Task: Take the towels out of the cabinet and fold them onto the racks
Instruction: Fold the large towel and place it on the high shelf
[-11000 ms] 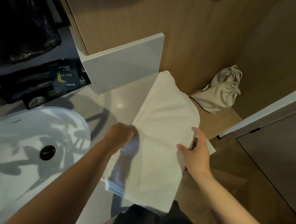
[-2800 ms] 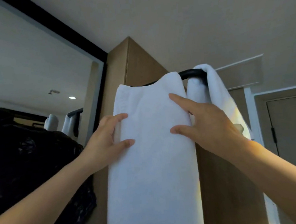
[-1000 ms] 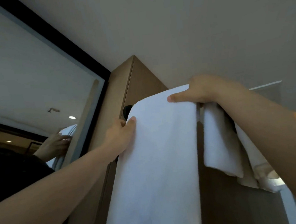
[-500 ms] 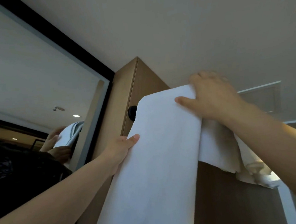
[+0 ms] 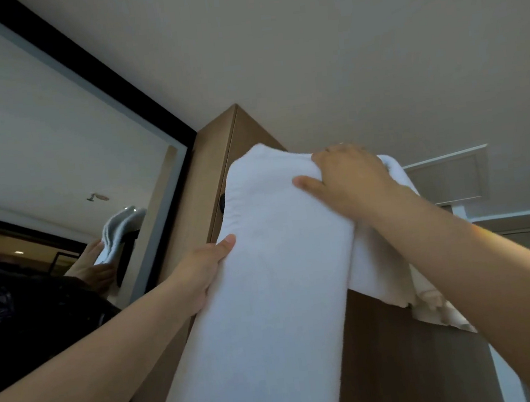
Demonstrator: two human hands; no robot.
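Overhead, the towel [image 5: 277, 297] hangs, right grip [image 5: 346, 182] atop, left grip [image 5: 199, 273] pinching its edge.

Plain white towel [image 5: 267, 298], brown cabinet [image 5: 387, 351]

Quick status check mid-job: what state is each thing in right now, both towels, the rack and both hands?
large towel: draped over the rack, hanging down smooth, held by both hands.
second towel: hanging beside it on the right, bunched, hem uneven.
rack: almost wholly covered; only a dark end shows.
left hand: grips the large towel's left edge.
right hand: grips the large towel's top fold.
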